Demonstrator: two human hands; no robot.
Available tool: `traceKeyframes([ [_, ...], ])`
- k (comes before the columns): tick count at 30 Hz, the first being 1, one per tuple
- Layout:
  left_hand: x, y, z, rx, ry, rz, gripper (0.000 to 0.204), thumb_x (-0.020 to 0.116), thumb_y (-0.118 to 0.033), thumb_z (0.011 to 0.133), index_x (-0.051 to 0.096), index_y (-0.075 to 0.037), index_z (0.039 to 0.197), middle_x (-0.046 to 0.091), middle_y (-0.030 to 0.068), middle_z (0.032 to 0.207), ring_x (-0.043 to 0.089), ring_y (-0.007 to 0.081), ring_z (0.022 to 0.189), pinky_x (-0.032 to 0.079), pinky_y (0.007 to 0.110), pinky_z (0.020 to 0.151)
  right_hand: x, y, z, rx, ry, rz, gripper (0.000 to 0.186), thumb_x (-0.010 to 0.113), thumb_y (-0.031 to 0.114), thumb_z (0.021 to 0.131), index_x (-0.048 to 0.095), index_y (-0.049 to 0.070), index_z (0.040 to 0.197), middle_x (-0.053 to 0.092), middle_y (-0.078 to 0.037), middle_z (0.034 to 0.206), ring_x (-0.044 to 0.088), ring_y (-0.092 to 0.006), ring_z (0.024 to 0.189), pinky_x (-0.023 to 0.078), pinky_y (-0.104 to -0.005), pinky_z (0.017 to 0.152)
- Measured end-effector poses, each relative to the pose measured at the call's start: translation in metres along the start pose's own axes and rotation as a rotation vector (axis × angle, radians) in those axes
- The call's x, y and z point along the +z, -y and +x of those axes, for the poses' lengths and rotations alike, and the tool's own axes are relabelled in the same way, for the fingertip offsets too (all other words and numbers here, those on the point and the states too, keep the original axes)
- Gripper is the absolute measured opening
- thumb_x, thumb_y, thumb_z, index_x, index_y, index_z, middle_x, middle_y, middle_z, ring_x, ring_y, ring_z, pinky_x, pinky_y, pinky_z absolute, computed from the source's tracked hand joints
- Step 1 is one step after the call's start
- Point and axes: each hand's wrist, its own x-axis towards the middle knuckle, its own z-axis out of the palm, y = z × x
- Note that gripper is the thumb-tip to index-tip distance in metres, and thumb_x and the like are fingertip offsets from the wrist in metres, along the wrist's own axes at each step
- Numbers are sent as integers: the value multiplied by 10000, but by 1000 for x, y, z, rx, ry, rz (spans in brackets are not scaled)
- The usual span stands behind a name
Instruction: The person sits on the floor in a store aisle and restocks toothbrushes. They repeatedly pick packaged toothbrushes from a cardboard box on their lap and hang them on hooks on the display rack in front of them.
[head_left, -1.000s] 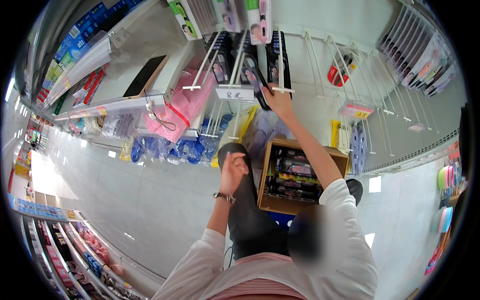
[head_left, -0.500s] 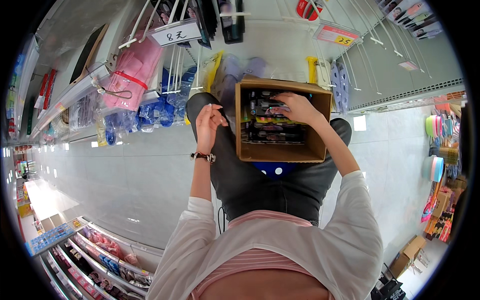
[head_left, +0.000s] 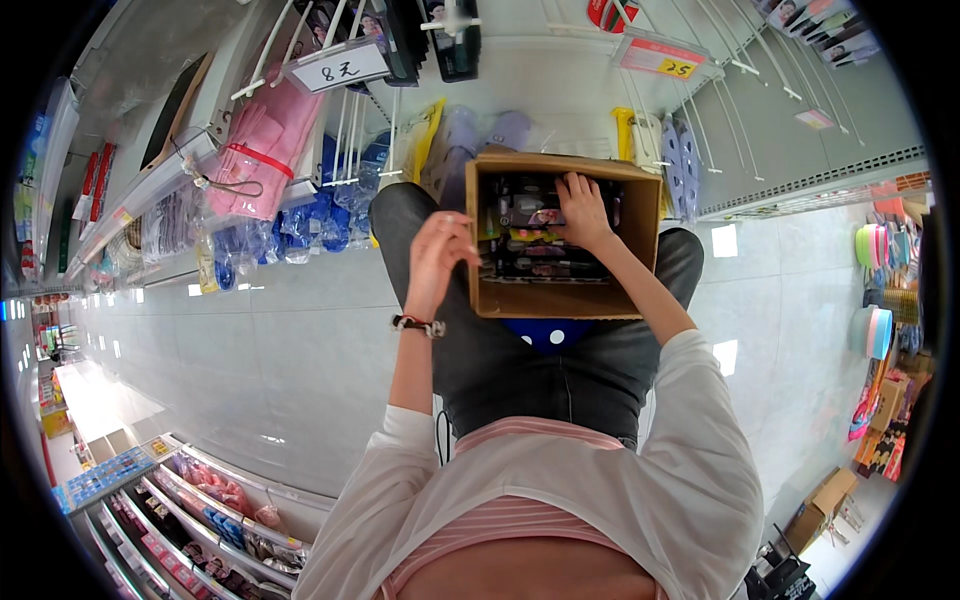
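An open cardboard box (head_left: 560, 303) sits across my thighs, with several black flat packages (head_left: 545, 262) stacked in rows inside. Small pictures and some yellow and pink show on the packages, but their contents are too small to make out. My right hand (head_left: 584, 212) reaches into the box, its fingers stretched out and lying on the packages toward the far side. Beside the box's left wall hovers my left hand (head_left: 438, 258), slightly blurred, fingers loosely bent and apart, holding nothing I can see.
White display hooks (head_left: 690, 110) jut from the shelf ahead, some carrying black packages (head_left: 455, 45). Lilac slippers (head_left: 460, 135) stand behind the box. Pink gloves (head_left: 262, 150) hang at the left. A low display rack (head_left: 215, 515) is at the lower left.
My left hand has moved right and slightly down, toward the box's left wall. Inside the box, my right hand has shifted slightly, its fingers now pointing more to the far side.
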Motion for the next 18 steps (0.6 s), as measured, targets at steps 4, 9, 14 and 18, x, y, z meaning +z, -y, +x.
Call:
traceKeyframes([
  [4, 29, 28, -3, -207, 230, 162, 215, 488, -209, 945, 550, -12, 1004, 600, 66, 755, 608, 134, 685, 506, 251, 630, 17, -8, -1, 38, 3, 34, 746, 815, 256, 554, 435, -5, 1141, 454, -183, 1151, 441, -335, 1126, 379, -427, 941],
  [9, 27, 75, -7, -462, 334, 253, 222, 511, -231, 939, 563, -33, 1026, 622, 62, 824, 621, 130, 754, 504, 236, 702, 26, -20, -3, 68, 128, 241, 704, 815, 250, 548, 432, 20, 1092, 497, -167, 1083, 505, -340, 1051, 440, -421, 862],
  [14, 17, 91, -6, -489, 227, 282, 219, 536, -245, 921, 569, -41, 991, 636, 67, 837, 621, 122, 732, 497, 221, 679, 19, -15, -1, 30, 124, 148, 764, 823, 247, 524, 414, 26, 1130, 498, -166, 1089, 514, -341, 1041, 448, -421, 864],
  [18, 14, 93, -4, -535, 242, 296, 210, 523, -242, 930, 576, -61, 1021, 636, 55, 870, 619, 113, 782, 497, 229, 714, 26, -15, -5, -2, 43, 124, 920, 838, 277, 487, 394, 13, 1247, 480, -165, 1118, 495, -334, 1065, 446, -421, 876],
])
